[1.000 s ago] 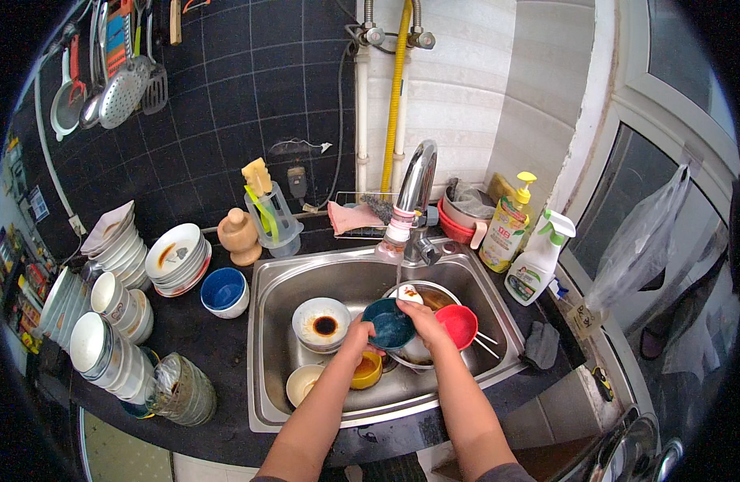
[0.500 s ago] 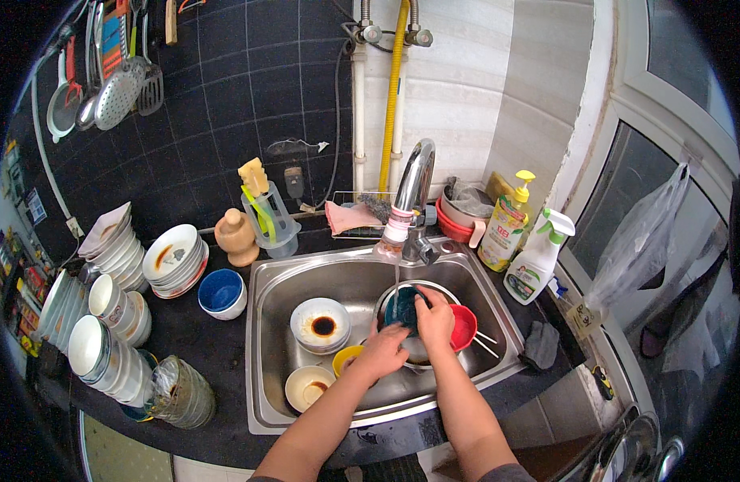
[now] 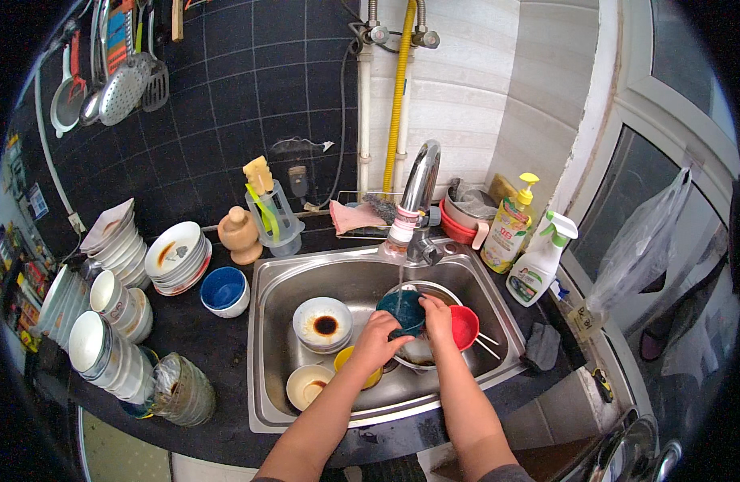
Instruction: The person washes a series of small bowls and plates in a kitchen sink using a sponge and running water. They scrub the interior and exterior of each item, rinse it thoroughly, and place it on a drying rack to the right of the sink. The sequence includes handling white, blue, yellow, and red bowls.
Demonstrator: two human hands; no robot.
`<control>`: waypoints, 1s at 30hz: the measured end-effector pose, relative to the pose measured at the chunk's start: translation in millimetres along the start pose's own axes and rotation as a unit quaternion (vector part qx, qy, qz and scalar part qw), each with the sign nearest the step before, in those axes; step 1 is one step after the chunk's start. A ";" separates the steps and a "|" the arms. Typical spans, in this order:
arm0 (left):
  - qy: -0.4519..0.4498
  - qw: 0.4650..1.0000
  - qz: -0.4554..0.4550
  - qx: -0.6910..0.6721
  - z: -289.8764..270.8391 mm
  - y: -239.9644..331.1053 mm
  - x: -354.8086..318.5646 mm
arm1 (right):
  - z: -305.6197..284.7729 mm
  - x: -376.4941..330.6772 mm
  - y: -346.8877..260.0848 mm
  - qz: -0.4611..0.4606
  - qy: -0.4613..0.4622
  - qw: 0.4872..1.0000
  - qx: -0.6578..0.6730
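Observation:
Under the running faucet [image 3: 422, 178], a dark teal bowl [image 3: 402, 307] is tilted over a round metal basin [image 3: 444, 292] in the sink. My left hand [image 3: 377, 341] grips the bowl's near left side, and my right hand [image 3: 437, 320] holds its right rim. Water falls into the bowl. A red ladle-like bowl [image 3: 465, 328] lies just right of my right hand. Beside my left wrist sits a yellow bowl [image 3: 372, 377], partly hidden by it. Left of these are stacked white bowls [image 3: 312, 309] with dark sauce and a cream bowl [image 3: 304, 386] with brown residue.
The steel sink [image 3: 275, 277] surrounds the dishes. Stacked plates [image 3: 177, 247], stacked bowls [image 3: 105, 351] and a blue-lined bowl [image 3: 224, 289] crowd the left counter. A yellow soap bottle [image 3: 506, 237], a white spray bottle [image 3: 538, 265] and a grey cloth [image 3: 542, 347] are on the right.
My left hand has moved from the bowl's inside to its outer left side. The teal bowl has shifted slightly and more of its inside now shows under the stream.

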State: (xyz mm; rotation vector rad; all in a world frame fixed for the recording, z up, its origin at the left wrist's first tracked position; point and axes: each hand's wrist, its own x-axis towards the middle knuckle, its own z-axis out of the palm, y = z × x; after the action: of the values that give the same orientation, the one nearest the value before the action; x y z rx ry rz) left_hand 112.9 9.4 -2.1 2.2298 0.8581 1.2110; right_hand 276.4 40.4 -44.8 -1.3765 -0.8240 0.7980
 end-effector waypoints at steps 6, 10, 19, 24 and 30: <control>0.005 0.995 -0.100 0.028 -5.1 3.4 -3.7 | 0.5 -15.6 -28.8 0.142 -0.104 0.974 -0.143; 0.028 0.962 -0.221 -0.160 0.9 -19.3 -7.4 | 4.5 -27.0 -47.9 0.096 -0.123 0.949 -0.274; 0.124 0.786 -0.374 -0.475 4.4 -19.1 -1.0 | 17.3 -38.2 -51.5 -0.228 -0.148 0.951 -0.150; 0.114 0.817 -0.366 -0.431 3.0 -15.3 -1.4 | 22.3 -50.0 -71.4 -0.380 -0.206 0.849 -0.305; 0.081 0.930 -0.241 -0.265 12.5 -26.2 -4.6 | 22.7 -37.6 -61.8 -0.312 -0.167 0.909 -0.221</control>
State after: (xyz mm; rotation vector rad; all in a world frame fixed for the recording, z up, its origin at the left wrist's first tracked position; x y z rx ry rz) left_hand 113.7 23.3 -28.1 1.4036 0.9330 1.2106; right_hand 238.2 16.8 16.3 -1.2492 -1.6918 0.3447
